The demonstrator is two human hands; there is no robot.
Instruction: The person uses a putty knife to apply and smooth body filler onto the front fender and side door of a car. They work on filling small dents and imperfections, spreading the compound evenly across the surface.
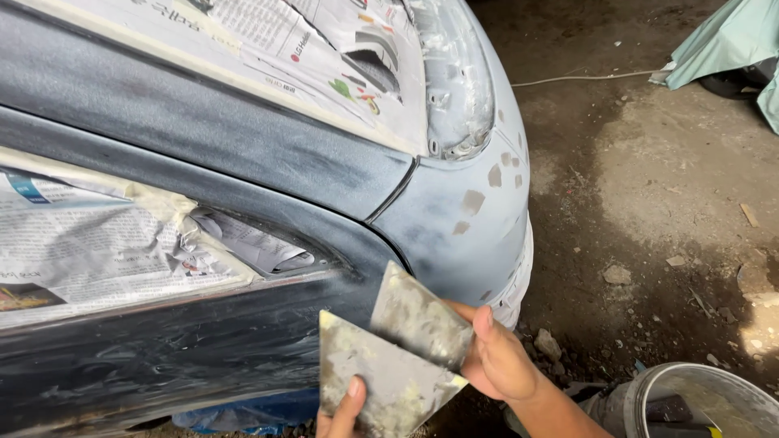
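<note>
Down by the dark car panel (pixel 203 357), the left hand (pixel 341 414) pinches a putty-smeared plate (pixel 381 381) while the right hand (pixel 499 361) grips a second blade (pixel 418 316) against it, apparently loading filler, calling next for a steady wipe.

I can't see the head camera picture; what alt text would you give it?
Two bare hands hold flat, putty-smeared metal spreader plates against a sanded dark grey car body: the left hand holds the lower plate, the right hand the upper plate. Newspaper masking covers the wheel opening, and a grey bucket sits on the dirt floor.
</note>
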